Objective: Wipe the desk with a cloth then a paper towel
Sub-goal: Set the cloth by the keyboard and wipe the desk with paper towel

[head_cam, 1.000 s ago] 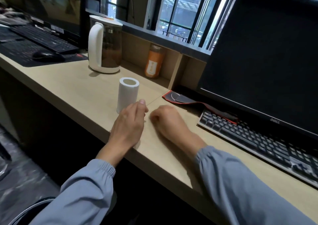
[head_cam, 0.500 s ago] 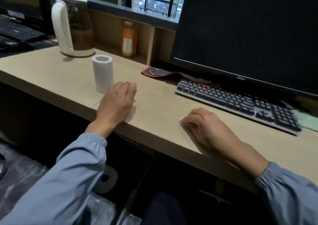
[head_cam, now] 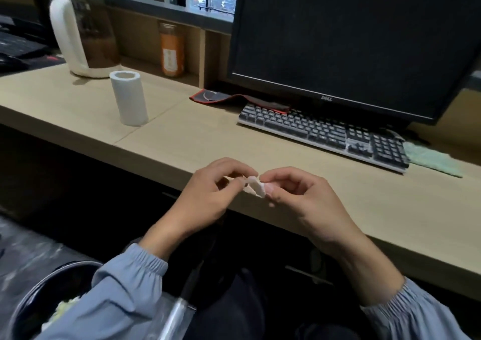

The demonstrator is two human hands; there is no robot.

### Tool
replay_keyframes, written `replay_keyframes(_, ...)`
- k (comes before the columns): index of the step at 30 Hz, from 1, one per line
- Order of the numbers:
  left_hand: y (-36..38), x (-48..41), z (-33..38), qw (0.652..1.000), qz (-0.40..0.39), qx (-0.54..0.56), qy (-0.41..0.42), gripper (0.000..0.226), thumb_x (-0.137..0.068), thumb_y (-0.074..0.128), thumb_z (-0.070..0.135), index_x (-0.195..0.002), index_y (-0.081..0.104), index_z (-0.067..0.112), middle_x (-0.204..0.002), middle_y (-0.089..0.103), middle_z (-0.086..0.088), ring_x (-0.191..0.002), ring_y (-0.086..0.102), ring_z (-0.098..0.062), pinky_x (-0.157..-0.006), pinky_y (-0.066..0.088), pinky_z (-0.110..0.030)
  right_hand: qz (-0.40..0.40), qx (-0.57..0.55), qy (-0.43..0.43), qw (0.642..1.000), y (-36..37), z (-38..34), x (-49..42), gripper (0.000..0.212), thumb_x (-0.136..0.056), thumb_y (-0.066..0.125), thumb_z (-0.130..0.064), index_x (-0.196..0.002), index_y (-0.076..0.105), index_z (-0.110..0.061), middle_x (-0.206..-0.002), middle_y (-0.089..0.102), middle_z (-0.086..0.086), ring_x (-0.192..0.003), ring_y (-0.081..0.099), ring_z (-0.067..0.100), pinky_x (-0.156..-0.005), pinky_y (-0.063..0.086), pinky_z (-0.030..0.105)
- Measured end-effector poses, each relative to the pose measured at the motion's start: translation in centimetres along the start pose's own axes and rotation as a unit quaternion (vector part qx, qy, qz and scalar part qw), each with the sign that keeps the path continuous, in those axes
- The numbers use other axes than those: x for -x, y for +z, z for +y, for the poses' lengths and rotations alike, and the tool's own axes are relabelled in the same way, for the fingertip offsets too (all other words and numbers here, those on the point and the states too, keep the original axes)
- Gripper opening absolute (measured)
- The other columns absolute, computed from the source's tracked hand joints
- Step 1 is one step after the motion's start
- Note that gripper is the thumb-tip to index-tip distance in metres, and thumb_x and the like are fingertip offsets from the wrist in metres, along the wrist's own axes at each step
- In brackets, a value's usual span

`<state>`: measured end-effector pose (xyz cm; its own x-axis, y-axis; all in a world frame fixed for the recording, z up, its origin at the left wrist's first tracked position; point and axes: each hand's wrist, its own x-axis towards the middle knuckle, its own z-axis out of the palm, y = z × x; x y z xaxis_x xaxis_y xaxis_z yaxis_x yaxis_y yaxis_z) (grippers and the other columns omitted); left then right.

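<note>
A small crumpled white paper towel piece [head_cam: 254, 186] is pinched between both hands above the front edge of the light wooden desk [head_cam: 197, 136]. My left hand [head_cam: 208, 196] grips its left end and my right hand [head_cam: 299, 196] grips its right end. A white paper towel roll [head_cam: 128, 97] stands upright on the desk to the left. A pale green cloth [head_cam: 432, 159] lies flat on the desk at the right end of the keyboard.
A black keyboard [head_cam: 322, 134] sits under a dark monitor [head_cam: 351, 40]. A red-edged mouse pad [head_cam: 234, 99], an orange bottle [head_cam: 171, 49] and a white kettle [head_cam: 80, 31] stand at the back. A black bin [head_cam: 49, 298] is on the floor at lower left.
Both hands have lifted off the desk and come together at its front edge, now pinching the paper towel piece between them. The view has shifted right and down.
</note>
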<state>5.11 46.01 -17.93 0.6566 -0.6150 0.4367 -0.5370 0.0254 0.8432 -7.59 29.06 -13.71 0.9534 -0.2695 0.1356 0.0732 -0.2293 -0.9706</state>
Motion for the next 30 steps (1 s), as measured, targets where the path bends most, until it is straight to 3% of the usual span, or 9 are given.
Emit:
replay_keyframes(5,0.3,1.5,0.7,0.992,0.027,0.109,-0.050,0.011,-0.098,0.070,0.006,-0.105,0.078,0.010,-0.090,0.078,0.001,-0.079,0.070,-0.010,-0.076,0.049,-0.019,0.051,-0.123,0.026,0.991,1.1,1.0,0.1,0.016,-0.087,0.077,-0.012,-0.103,0.077,-0.008,-0.092,0.075,0.011,-0.080,0.064,0.018,-0.080,0.050,0.028)
replay_keyframes(10,0.1,2.8,1.1,0.983,0.080,0.152,-0.068,0.017,-0.091,0.079,0.011,-0.107,0.077,0.011,-0.095,0.080,-0.007,-0.083,0.075,-0.020,-0.084,0.057,-0.030,0.071,-0.122,0.009,0.990,3.0,1.2,0.3,0.015,-0.089,0.077,-0.015,-0.102,0.077,-0.008,-0.101,0.077,0.010,-0.087,0.069,0.018,-0.085,0.056,0.031)
replay_keyframes(13,-0.5,3.7,1.1,0.983,0.124,0.112,-0.070,0.021,-0.089,0.082,0.014,-0.109,0.076,0.019,-0.094,0.080,-0.002,-0.091,0.076,-0.019,-0.094,0.058,-0.038,0.070,-0.124,-0.001,0.990,4.7,1.1,0.2,0.013,-0.089,0.077,-0.013,-0.101,0.076,-0.007,-0.098,0.076,0.009,-0.082,0.068,0.017,-0.084,0.056,0.027)
replay_keyframes(16,-1.1,5.0,0.8,0.985,0.165,0.011,-0.047,0.015,-0.093,0.079,0.020,-0.107,0.081,0.023,-0.102,0.080,0.012,-0.102,0.074,-0.007,-0.098,0.056,-0.031,0.074,-0.147,0.003,0.986,7.0,1.5,-0.3,0.014,-0.089,0.077,-0.011,-0.102,0.074,-0.004,-0.099,0.076,0.011,-0.084,0.070,0.020,-0.085,0.057,0.028)
replay_keyframes(18,-1.6,6.1,0.1,0.984,0.173,-0.035,-0.022,0.018,-0.096,0.076,0.020,-0.113,0.081,0.022,-0.109,0.078,0.011,-0.109,0.072,-0.009,-0.097,0.056,-0.029,0.068,-0.164,0.008,0.984,8.5,2.0,-0.8,0.015,-0.089,0.077,-0.009,-0.102,0.073,-0.002,-0.101,0.076,0.014,-0.092,0.073,0.026,-0.089,0.058,0.034)
replay_keyframes(21,-2.7,7.5,-1.2,0.980,0.194,-0.041,-0.018,0.021,-0.094,0.078,0.017,-0.115,0.080,0.021,-0.111,0.072,0.005,-0.106,0.070,-0.018,-0.088,0.058,-0.028,0.048,-0.174,0.020,0.983,10.3,2.9,-1.4,0.013,-0.091,0.075,-0.008,-0.102,0.075,-0.001,-0.101,0.077,0.015,-0.102,0.073,0.034,-0.097,0.058,0.042)
replay_keyframes(23,-3.9,8.4,-2.0,0.975,0.214,-0.035,-0.045,0.019,-0.093,0.079,0.018,-0.112,0.081,0.021,-0.108,0.075,0.007,-0.105,0.071,-0.016,-0.091,0.057,-0.029,0.011,-0.165,0.022,0.986,11.6,3.6,-1.5,0.013,-0.094,0.071,-0.008,-0.105,0.077,-0.005,-0.104,0.077,0.012,-0.105,0.071,0.035,-0.099,0.056,0.042)
replay_keyframes(27,-6.5,10.5,-4.0,0.964,0.238,-0.067,-0.093,0.014,-0.094,0.078,0.022,-0.107,0.083,0.022,-0.104,0.079,0.012,-0.103,0.073,-0.007,-0.095,0.056,-0.030,-0.057,-0.121,0.005,0.991,14.4,4.7,-1.8,0.018,-0.092,0.073,-0.006,-0.110,0.077,-0.010,-0.106,0.078,0.007,-0.103,0.074,0.025,-0.092,0.057,0.032)
replay_keyframes(30,-7.6,12.4,-5.8,0.961,0.234,-0.029,-0.144,0.013,-0.097,0.075,0.023,-0.107,0.082,0.022,-0.097,0.080,0.009,-0.094,0.075,-0.010,-0.090,0.059,-0.034,-0.073,-0.070,-0.002,0.995,16.6,5.9,-2.4,0.019,-0.090,0.077,-0.009,-0.109,0.078,-0.013,-0.102,0.078,0.004,-0.098,0.074,0.020,-0.087,0.058,0.032)
